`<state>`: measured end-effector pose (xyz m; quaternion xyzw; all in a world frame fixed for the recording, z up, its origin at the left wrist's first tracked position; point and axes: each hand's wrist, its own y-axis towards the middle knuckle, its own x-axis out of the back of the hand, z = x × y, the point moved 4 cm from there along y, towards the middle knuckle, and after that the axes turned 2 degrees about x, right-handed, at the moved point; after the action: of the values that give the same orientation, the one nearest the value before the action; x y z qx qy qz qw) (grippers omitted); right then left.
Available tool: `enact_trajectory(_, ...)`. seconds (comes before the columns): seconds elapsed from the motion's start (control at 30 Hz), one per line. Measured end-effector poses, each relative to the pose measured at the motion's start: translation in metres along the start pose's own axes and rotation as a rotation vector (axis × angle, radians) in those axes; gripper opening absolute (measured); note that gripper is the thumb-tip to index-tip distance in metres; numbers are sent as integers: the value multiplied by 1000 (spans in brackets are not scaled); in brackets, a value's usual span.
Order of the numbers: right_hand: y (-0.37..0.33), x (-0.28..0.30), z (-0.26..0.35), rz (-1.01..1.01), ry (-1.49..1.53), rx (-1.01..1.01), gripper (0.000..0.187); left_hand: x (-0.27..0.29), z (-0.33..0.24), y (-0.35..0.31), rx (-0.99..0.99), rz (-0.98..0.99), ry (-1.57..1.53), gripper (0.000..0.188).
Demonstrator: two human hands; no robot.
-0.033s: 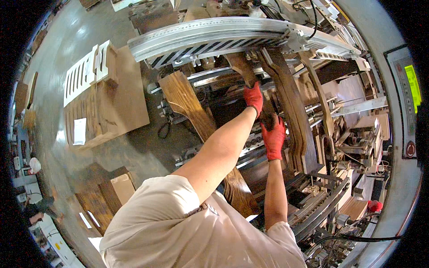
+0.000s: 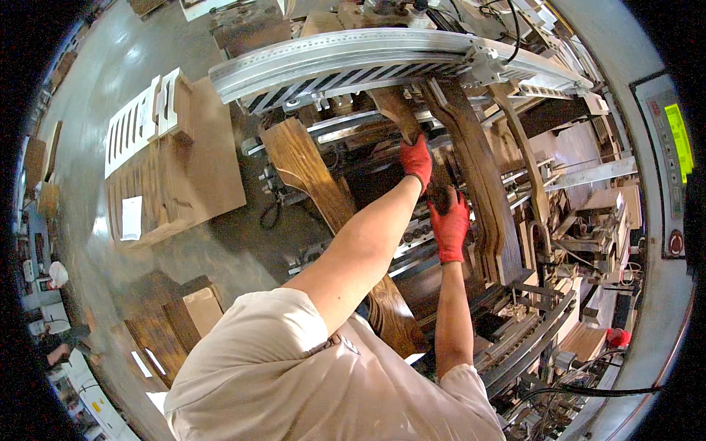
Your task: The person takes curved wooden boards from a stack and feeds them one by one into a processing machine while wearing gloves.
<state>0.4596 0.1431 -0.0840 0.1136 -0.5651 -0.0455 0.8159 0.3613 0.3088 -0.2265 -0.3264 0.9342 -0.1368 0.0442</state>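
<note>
My left hand (image 2: 417, 159), in a red glove with dark fingertips, is closed on a dark brown curved wooden board (image 2: 398, 110) below the metal beam. Nearer to me, my right hand (image 2: 450, 226), gloved the same way, curls its fingers at the near part of what looks like the same board; the gloves hide much of it. To the right lies a stack of dark, wavy-edged boards (image 2: 471, 147). On the left, a lighter brown shaped board (image 2: 294, 151) slants across the machine and passes under my left forearm.
A metal beam (image 2: 346, 59) with a striped edge crosses ahead of my hands. At the left stands a large stack of boards (image 2: 213, 154) topped with white-faced pieces. A control panel (image 2: 665, 169) with a lit screen is at the right, and a black cable (image 2: 610, 392) runs below it.
</note>
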Motion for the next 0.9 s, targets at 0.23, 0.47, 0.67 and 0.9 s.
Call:
enact_trajectory(0.23,-10,14,-1,-28,3,-74,58,-1,-18,-30,160,122,-296,56)
enact_trajectory(0.47,-2,10,3,-54,93,-57,55,-18,28,17,301,176,-479,64)
enact_trajectory(0.67,-7,13,-10,-83,42,-113,53,-16,6,-14,276,259,-549,75)
enact_trajectory(0.9,-5,11,-7,-86,-22,-87,57,-3,-23,-50,591,915,-1034,69)
